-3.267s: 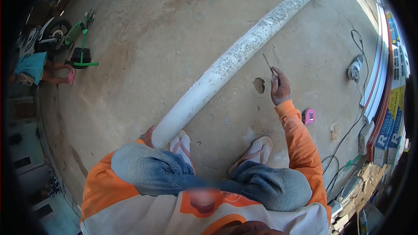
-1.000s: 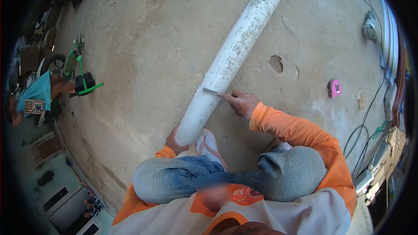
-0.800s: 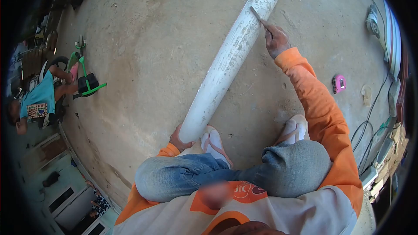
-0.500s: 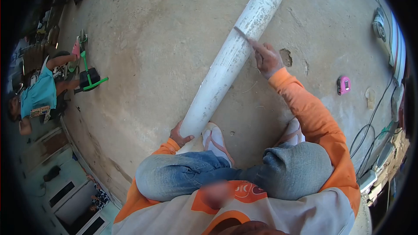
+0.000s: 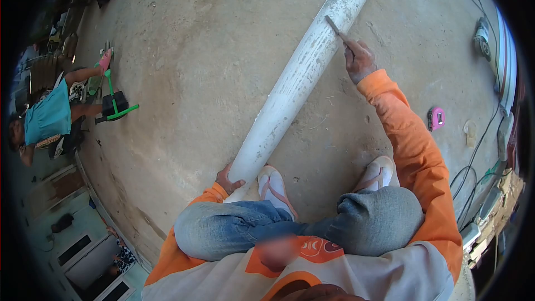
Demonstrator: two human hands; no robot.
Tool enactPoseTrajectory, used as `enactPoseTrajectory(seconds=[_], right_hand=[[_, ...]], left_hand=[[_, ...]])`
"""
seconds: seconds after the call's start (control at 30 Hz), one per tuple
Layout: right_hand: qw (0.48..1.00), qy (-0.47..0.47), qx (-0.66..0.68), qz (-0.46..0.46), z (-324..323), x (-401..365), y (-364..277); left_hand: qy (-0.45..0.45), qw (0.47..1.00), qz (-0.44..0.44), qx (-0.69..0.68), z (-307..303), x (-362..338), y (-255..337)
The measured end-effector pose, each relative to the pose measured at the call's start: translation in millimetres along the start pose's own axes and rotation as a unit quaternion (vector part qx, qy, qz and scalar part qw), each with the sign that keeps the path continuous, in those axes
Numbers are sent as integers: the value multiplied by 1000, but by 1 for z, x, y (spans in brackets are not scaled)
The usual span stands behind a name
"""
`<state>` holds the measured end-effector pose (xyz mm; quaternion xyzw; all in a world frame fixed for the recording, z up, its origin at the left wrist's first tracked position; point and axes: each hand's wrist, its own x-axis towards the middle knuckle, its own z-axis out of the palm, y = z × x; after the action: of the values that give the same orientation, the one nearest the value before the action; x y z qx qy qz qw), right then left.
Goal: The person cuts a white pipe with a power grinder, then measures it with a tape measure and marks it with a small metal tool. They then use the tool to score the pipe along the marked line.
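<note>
A long white pipe [image 5: 290,86] slants from beside my left knee up to the top edge of the view, its far part blotched with grey. My left hand [image 5: 227,180] is closed around the pipe's near end, thumb on top. In my right hand [image 5: 359,60], fingers wrapped, is a thin flat blade [image 5: 332,24]; its exact kind is hard to tell. The blade lies across the pipe's upper right side and appears to touch its surface. The part of the blade inside my fist is hidden.
Bare concrete floor [image 5: 184,78] surrounds the pipe. On the right are a pink tape measure [image 5: 436,118], an angle grinder [image 5: 482,39] and a dark cable [image 5: 473,159]. At left a person [image 5: 49,120] is beside a green-handled ride-on toy [image 5: 115,106]. My sandalled feet flank the work.
My right hand with the blade has moved up and right along the pipe, farther from me. My left hand keeps its hold at the near end.
</note>
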<state>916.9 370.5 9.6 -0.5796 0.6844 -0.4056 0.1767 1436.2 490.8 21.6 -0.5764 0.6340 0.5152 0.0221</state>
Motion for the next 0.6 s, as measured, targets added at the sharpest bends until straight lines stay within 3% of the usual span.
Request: enactPoseTrajectory(seconds=[0.07, 0.13, 0.17, 0.23, 0.27, 0.43, 0.6], right_hand=[[975, -223, 15, -18, 12, -42, -54], [954, -182, -55, -233, 36, -100, -85], [954, -180, -54, -233, 34, -90, -81], [991, -130, 36, 24, 16, -46, -50], [999, -16, 6, 47, 3, -8, -18], [992, -109, 6, -63, -3, -7, -38], [978, -186, -34, -84, 10, -46, -33]], left_hand=[[2, 1000, -8, 17, 3, -3, 1], [15, 1000, -10, 19, 7, -7, 21], [21, 999, -13, 29, 5, -7, 28], [33, 998, -14, 49, 10, -10, 26], [46, 997, -12, 63, 13, -13, 25], [96, 991, 41, 79, 21, -16, 30], [90, 991, 28, 92, 21, -16, 36]])
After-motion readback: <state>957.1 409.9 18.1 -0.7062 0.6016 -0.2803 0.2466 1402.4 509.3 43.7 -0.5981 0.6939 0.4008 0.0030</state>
